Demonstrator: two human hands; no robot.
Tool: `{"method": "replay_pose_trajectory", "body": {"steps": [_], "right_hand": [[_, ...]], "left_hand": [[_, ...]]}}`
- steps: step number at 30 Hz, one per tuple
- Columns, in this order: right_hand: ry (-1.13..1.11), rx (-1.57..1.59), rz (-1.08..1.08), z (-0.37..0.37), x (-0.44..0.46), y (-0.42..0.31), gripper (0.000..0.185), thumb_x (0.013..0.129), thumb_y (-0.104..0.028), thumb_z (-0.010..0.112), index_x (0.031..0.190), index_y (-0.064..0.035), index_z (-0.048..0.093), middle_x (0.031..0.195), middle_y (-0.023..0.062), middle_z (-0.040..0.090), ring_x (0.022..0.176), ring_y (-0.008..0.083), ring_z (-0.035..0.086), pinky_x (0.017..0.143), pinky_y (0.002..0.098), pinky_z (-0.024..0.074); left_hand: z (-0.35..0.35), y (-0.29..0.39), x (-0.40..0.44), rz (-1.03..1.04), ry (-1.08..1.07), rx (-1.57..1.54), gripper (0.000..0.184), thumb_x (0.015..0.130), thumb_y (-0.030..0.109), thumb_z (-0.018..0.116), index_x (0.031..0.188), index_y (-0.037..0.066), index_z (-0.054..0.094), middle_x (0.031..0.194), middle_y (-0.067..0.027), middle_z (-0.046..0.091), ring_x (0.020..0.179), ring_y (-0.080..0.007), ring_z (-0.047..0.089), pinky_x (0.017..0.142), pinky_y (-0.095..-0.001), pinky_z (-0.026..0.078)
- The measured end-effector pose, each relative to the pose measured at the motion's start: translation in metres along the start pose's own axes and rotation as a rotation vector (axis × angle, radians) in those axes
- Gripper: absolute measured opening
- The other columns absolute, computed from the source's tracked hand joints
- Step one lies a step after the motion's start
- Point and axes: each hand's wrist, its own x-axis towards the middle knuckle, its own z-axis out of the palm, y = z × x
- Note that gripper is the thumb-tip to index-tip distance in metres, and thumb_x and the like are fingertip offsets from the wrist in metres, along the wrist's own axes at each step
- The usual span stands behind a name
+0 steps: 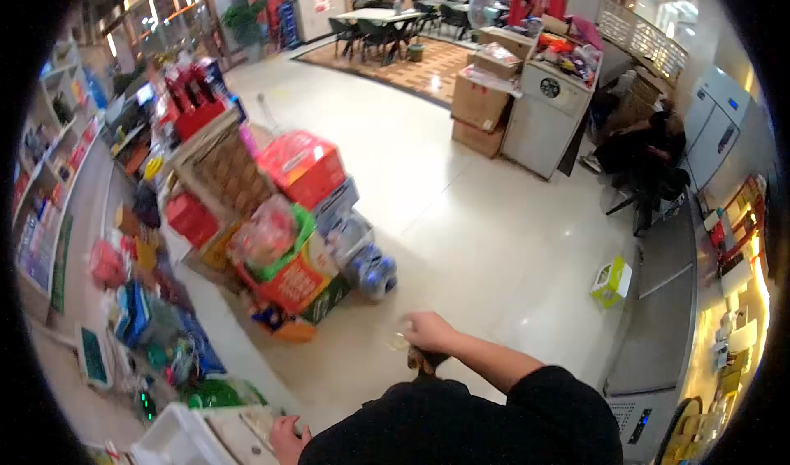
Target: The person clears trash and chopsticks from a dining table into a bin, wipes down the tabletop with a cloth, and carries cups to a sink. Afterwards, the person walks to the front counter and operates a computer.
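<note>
My right hand (429,333) is raised in front of my body, its fingers curled closed. Beside those fingers is a small, pale yellowish blur, too smeared to name. Below the hand a dark brownish object shows partly; I cannot tell whether the hand grips it. Low in the view, my left hand (288,441) is beside the counter (255,383), its thumb and fingers slightly apart, with nothing visible in them. A white tub (183,439) stands to the left of this hand.
Stacked red boxes (303,169), bags and bottled water (372,272) stand on the floor ahead. To the right are a green-and-white carton (611,281), grey cabinets (658,292) and a seated person (646,148). A white cabinet (547,119) and cardboard boxes (480,103) stand farther back.
</note>
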Motion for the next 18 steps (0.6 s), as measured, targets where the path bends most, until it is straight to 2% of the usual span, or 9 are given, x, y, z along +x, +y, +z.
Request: {"method": "replay_pose_trajectory", "body": {"steps": [1,4,5,6,8,10,15,17,18], "right_hand": [[0.046,0.042,0.045,-0.018,0.004,0.028,0.034,0.073,-0.019,0.057,0.105,-0.0059,0.060,0.082,0.0187,0.063,0.077,0.0326,0.061,0.072,0.0385,0.0483],[0.123,0.042,0.183,-0.074,0.004,0.094,0.036,0.072,-0.020,0.058,0.106,-0.0062,0.060,0.082,0.0175,0.063,0.077,0.0311,0.062,0.071,0.0376,0.0489],[0.112,0.081,0.312,-0.096,0.004,0.105,0.037,0.072,-0.021,0.058,0.106,-0.0068,0.060,0.080,0.0161,0.064,0.075,0.0292,0.062,0.070,0.0368,0.0494],[0.140,0.108,0.353,-0.112,0.002,0.120,0.037,0.072,-0.020,0.058,0.106,-0.0071,0.060,0.079,0.0156,0.064,0.073,0.0285,0.062,0.070,0.0363,0.0495],[0.191,0.132,0.418,-0.149,0.006,0.153,0.037,0.071,-0.020,0.058,0.106,-0.0073,0.060,0.078,0.0151,0.064,0.072,0.0278,0.062,0.070,0.0357,0.0496],[0.304,0.159,0.448,-0.171,0.014,0.190,0.036,0.071,-0.019,0.057,0.105,-0.0077,0.061,0.076,0.0146,0.064,0.070,0.0272,0.062,0.068,0.0350,0.0496],[0.360,0.211,0.565,-0.227,0.056,0.260,0.034,0.072,-0.018,0.058,0.104,-0.0073,0.060,0.074,0.0144,0.063,0.067,0.0255,0.062,0.064,0.0343,0.0496],[0.350,0.351,0.670,-0.262,0.083,0.288,0.033,0.071,-0.017,0.058,0.103,-0.0077,0.060,0.072,0.0134,0.063,0.065,0.0242,0.061,0.062,0.0342,0.0491],[0.361,0.342,0.674,-0.274,0.096,0.312,0.032,0.071,-0.018,0.059,0.101,-0.0082,0.061,0.071,0.0132,0.063,0.063,0.0235,0.061,0.062,0.0340,0.0489]], "left_hand": [[0.025,0.014,0.032,0.052,-0.056,-0.015,0.034,0.060,0.012,0.070,0.091,0.004,0.060,0.090,-0.0128,0.056,0.088,-0.0310,0.054,0.077,-0.0383,0.044],[0.055,0.118,0.134,0.203,-0.124,-0.032,0.030,0.065,0.019,0.069,0.092,0.008,0.063,0.094,-0.0121,0.058,0.092,-0.0302,0.055,0.079,-0.0407,0.044],[0.070,0.143,0.162,0.274,-0.162,-0.061,0.030,0.066,0.021,0.068,0.093,0.008,0.064,0.095,-0.0116,0.058,0.092,-0.0303,0.055,0.080,-0.0408,0.044],[0.082,0.166,0.186,0.290,-0.173,-0.064,0.030,0.066,0.021,0.068,0.093,0.008,0.064,0.095,-0.0116,0.058,0.092,-0.0303,0.055,0.080,-0.0408,0.044],[0.111,0.210,0.229,0.386,-0.329,-0.115,0.031,0.068,0.023,0.067,0.095,0.009,0.064,0.096,-0.0116,0.058,0.094,-0.0303,0.055,0.082,-0.0410,0.044],[0.140,0.240,0.265,0.418,-0.426,-0.110,0.030,0.069,0.023,0.067,0.096,0.009,0.064,0.096,-0.0113,0.058,0.095,-0.0298,0.055,0.083,-0.0410,0.043],[0.216,0.280,0.346,0.491,-0.630,-0.065,0.030,0.069,0.022,0.067,0.096,0.010,0.064,0.096,-0.0105,0.058,0.093,-0.0291,0.055,0.081,-0.0397,0.044],[0.247,0.305,0.393,0.549,-0.674,-0.083,0.030,0.069,0.022,0.068,0.096,0.010,0.063,0.095,-0.0102,0.059,0.092,-0.0299,0.056,0.080,-0.0389,0.045],[0.250,0.332,0.414,0.490,-0.687,-0.053,0.029,0.068,0.021,0.069,0.095,0.009,0.064,0.095,-0.0108,0.059,0.093,-0.0306,0.056,0.081,-0.0396,0.045]]}}
